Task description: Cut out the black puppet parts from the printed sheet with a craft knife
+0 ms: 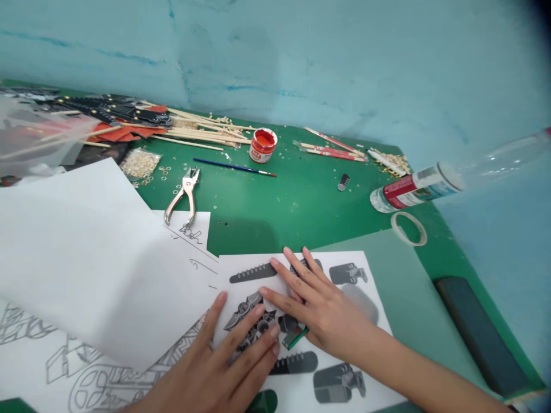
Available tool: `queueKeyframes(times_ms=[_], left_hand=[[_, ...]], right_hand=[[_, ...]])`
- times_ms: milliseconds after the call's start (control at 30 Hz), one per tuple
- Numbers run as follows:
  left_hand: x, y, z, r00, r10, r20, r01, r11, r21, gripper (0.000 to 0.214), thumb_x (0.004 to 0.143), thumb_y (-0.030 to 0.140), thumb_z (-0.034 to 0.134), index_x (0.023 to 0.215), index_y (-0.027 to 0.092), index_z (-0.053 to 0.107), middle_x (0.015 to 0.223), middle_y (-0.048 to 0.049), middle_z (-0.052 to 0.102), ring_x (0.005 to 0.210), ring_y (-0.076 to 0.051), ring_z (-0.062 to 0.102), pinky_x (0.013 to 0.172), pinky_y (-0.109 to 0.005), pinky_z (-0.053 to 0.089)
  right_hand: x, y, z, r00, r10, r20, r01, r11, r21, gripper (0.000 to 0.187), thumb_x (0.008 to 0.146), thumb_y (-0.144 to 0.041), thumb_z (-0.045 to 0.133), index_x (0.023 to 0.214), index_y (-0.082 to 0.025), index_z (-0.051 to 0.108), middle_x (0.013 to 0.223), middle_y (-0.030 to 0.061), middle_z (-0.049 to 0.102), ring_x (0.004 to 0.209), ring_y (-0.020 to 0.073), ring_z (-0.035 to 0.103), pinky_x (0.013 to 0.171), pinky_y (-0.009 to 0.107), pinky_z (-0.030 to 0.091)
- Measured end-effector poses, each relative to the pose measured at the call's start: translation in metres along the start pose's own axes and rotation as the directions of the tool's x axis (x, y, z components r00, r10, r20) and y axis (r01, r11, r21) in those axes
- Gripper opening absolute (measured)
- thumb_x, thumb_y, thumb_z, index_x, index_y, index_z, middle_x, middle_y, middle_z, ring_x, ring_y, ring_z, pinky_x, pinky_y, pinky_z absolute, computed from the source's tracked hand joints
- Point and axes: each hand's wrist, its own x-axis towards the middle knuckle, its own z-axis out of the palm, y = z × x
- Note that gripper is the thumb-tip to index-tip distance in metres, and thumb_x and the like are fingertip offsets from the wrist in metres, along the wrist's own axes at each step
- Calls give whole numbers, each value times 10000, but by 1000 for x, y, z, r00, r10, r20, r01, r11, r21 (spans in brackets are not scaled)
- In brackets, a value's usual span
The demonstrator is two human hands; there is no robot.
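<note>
I'm seeing the green table [310,209] running on past the printed sheet's [297,391] far edge, leaving room between the pliers [187,189] and the bottle [404,192]. White paper [86,229] is crowding the left. The sheet is lying beneath both hands; left [228,358] and right [322,310] are spreading fingers over it, just beside each other.

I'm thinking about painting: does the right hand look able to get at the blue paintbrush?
Probably yes: the blue paintbrush lies uncovered on the green table, and nothing bulky stands between it and the right hand.
</note>
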Motion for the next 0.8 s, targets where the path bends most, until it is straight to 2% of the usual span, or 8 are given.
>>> queueKeyframes(times_ms=[133,267,367,533,667,800], left_hand=[[-1,-1,0,1000,-7,-9,7,1000,-13,453,1056,446,492,1458,274,612,1559,2,573,1588,-384,205,1277,-702,-69],[-2,0,1,1000,29,3,-29,999,26,490,1049,469,494,1468,244,608,1559,-29,573,1509,-422,327,1241,-769,-45],[-2,2,1,999,22,38,-23,999,33,509,1049,454,488,1498,232,578,1603,-40,527,1480,-433,360,1220,-803,-27],[-2,1,2,999,18,47,-18,1000,8,490,1065,433,478,1509,244,562,1620,-27,507,1513,-421,324,1230,-790,-29],[-2,0,2,1000,-14,-19,14,1000,-24,427,1068,432,502,1450,278,614,1568,11,562,1581,-369,231,1282,-701,-38],[-1,0,3,1000,10,19,-10,1000,-10,456,1049,447,546,1466,272,602,1603,-12,525,1591,-401,201,1269,-740,-38]], right_hand=[[-1,0,0,1000,-4,-17,4,1000,7,760,871,108,424,1551,-217,518,1641,217,433,1618,414,136,1157,797,366],[-1,2,0,1000,-4,-26,5,1000,20,730,891,112,424,1531,-218,541,1633,221,443,1609,418,168,1161,794,363],[-1,3,0,999,-3,-36,4,1000,27,707,907,106,425,1521,-221,553,1623,228,452,1601,425,192,1155,798,367],[-2,2,1,998,-4,-55,5,1000,17,712,902,108,423,1520,-225,545,1611,228,470,1597,417,220,1154,789,377],[-8,1,5,991,-3,-134,3,1000,-5,617,895,86,438,1455,-131,579,1551,251,535,1590,400,278,1178,737,403],[-14,1,8,979,-36,-198,33,999,-18,484,891,23,497,1347,-68,633,1464,280,606,1564,399,350,1180,670,454]])
